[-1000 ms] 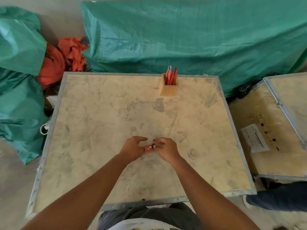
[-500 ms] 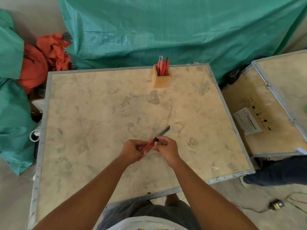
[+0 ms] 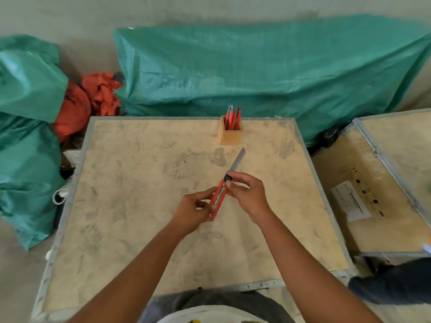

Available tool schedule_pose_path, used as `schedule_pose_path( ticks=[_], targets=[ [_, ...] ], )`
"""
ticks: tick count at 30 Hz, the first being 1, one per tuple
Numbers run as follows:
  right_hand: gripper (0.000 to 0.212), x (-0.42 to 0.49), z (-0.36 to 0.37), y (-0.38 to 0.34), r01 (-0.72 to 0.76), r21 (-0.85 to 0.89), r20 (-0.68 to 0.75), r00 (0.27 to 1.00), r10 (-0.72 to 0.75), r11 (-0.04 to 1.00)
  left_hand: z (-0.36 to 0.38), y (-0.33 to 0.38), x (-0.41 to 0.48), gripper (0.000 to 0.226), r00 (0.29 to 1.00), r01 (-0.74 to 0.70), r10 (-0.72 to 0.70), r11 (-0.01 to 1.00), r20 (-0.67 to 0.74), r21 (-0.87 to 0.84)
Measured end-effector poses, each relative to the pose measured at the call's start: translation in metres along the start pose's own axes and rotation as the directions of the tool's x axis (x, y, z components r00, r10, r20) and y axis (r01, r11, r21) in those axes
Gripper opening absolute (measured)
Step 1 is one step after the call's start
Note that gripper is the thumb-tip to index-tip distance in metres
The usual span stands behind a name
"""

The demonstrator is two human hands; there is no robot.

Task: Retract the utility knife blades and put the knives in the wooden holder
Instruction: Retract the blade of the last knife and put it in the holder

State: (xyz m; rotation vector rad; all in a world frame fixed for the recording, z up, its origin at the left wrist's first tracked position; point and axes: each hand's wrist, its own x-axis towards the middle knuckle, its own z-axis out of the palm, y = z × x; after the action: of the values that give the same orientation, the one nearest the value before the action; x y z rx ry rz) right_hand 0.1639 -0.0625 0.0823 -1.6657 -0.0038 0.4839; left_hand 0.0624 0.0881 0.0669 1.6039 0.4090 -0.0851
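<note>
Both hands [image 3: 247,194] grip red knife [image 3: 218,199]; label [image 3: 351,201] unreadable.

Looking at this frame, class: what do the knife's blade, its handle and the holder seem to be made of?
Utility knife blade: metal, by its flat grey, faintly shiny strip look.
Knife handle: probably plastic, smooth uniform red, with a silvery rail down the middle that looks like metal.
Wooden holder: pale, matte, square-sided box; wood by its tan colour, though grain is too fine to see.
</note>
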Motion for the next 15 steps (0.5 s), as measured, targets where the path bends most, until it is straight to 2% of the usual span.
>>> schedule_pose_path(
  ticks=[4, 9, 15],
  targets=[
    [0.025, 0.012, -0.016, -0.037, 0.125, -0.093, 0.126, 0.986, -0.113, 0.988, 0.016, 0.021, -0.006, 0.066, 0.998, -0.045, 0.045, 0.999, -0.035, -0.013],
    [0.028, 0.025, -0.042, -0.072, 0.261, -0.174, 0.232, 0.948, -0.218, 0.950, 0.048, 0.054, -0.008, 0.063, 0.984, -0.115, 0.103, 0.991, -0.143, -0.073],
    [0.026, 0.037, -0.087, -0.106, 0.419, -0.274, 0.334, 0.885, -0.323, 0.866, 0.088, 0.080, 0.002, 0.058, 0.967, -0.144, 0.127, 0.987, -0.221, -0.066]
  ],
)
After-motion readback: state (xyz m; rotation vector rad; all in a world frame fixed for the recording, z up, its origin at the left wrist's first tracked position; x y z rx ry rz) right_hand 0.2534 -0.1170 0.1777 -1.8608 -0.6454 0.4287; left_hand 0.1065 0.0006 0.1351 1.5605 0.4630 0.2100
